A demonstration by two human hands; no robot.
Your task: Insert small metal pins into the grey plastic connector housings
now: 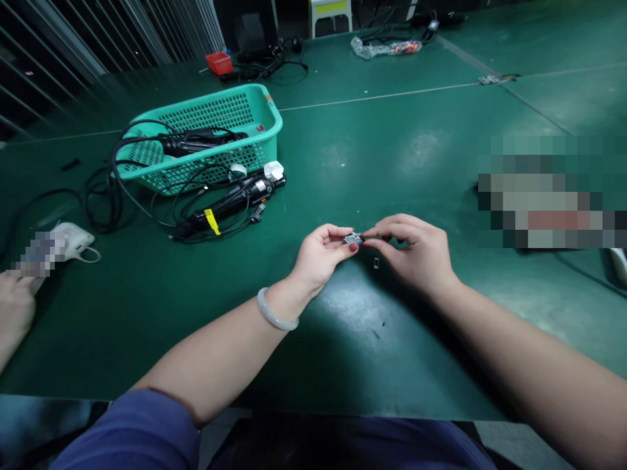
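Note:
My left hand [321,256], with a pale bangle [277,312] on its wrist, pinches a small grey and silver piece [353,239] that looks like a circuit board. At the right end of this piece, my right hand [410,248] has its thumb and index finger pinched together. Whether a separate tiny part sits between those right fingertips is too small to tell. Just below the hands, a tiny rectangular metal frame [376,263] lies on the green table [313,365]. Two small dark bits lie nearer to me.
A green basket [220,108] holds black cabled devices; another black cabled device [230,205] with a yellow tag lies before it. At the left edge, another person's hand [14,307] is beside a white phone-like item [73,240]. A blurred-out object [543,202] is at right.

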